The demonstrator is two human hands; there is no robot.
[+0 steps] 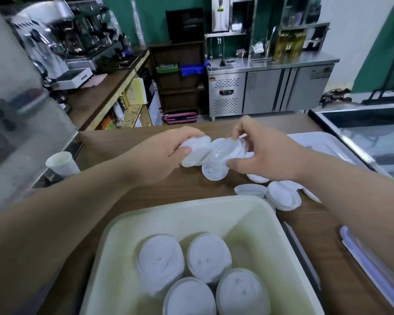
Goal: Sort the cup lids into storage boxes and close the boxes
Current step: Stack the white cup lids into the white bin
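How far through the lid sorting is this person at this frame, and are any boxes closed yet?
Done: four stacks of white lids sit in the near storage box. In hand: the left hand grips a lid stack, and the right hand pinches a few nested lids. Left: loose lids lie on the counter, and the near box is open, with what looks like a cover beside it.

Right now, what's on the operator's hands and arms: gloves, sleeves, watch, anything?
Nothing worn that shows. The left hand and right hand are bare: no gloves, and no rings or tape on the fingers. The left forearm and right forearm are bare to the frame edge, with no sleeve, watch or wristband in view. The frame is slightly blurred, so fine marks can't be ruled out.
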